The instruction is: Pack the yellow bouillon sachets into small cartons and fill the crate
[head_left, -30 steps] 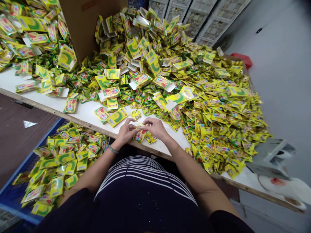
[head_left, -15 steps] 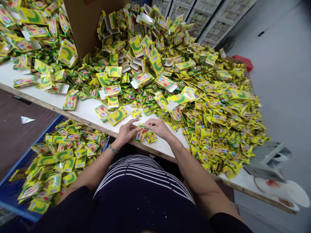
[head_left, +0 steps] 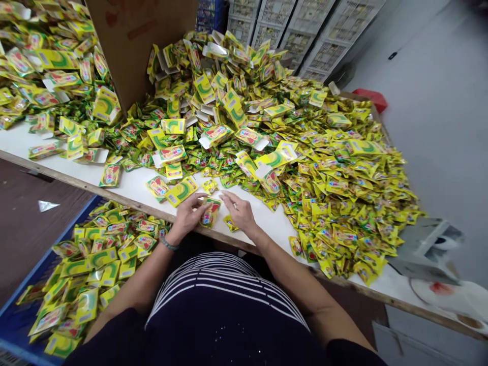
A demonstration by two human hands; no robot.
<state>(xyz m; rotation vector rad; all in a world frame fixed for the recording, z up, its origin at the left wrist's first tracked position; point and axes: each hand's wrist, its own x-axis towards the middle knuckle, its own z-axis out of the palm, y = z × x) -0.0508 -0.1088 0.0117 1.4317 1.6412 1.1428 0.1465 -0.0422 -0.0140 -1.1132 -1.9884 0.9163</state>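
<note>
White crates (head_left: 324, 56) stacked at back — grey wall (head_left: 430, 127) on R, dark brownish flr (head_left: 23, 203) at L.

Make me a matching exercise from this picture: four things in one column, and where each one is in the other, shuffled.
Things
1. Brown cardboard panel
2. Blue plastic crate
3. Dark green beaded bracelet
4. Bright red object

Places
A. On the wrist of the left hand
B. Beyond the large heap of yellow packets, near the grey wall
C. Upright between two heaps
D. Lower than the white tabletop, holding yellow boxes

Pairs: 1-C, 2-D, 3-A, 4-B
</note>
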